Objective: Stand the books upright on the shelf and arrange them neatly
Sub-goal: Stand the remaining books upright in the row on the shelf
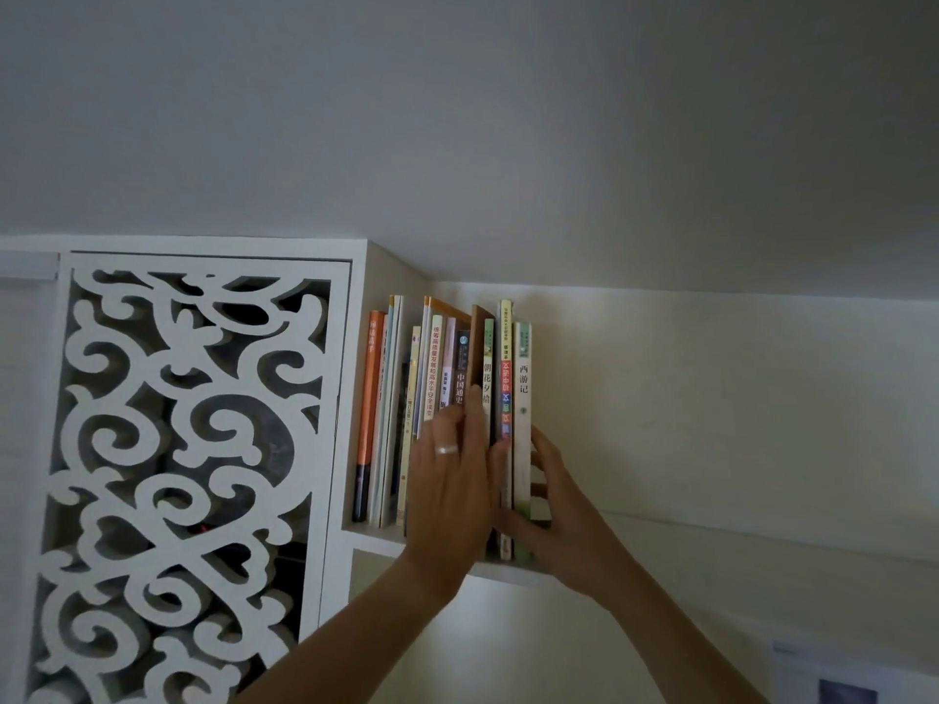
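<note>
A row of several books (432, 378) stands upright on a white wall shelf (376, 543), high up by the wall. My left hand (449, 480), a ring on one finger, lies flat against the spines in the middle of the row, its fingers reaching a brown book (477, 343). My right hand (554, 515) wraps the end of the row, thumb in front and fingers behind the white book (523, 378) at the far right. An orange book (370, 393) stands at the left end. The lower spines under my hands are hidden.
A white carved fretwork cabinet door (188, 449) stands directly left of the shelf. The pale wall (711, 398) runs to the right of the books and the ceiling (457, 119) hangs close above. A picture (843, 688) shows at the bottom right.
</note>
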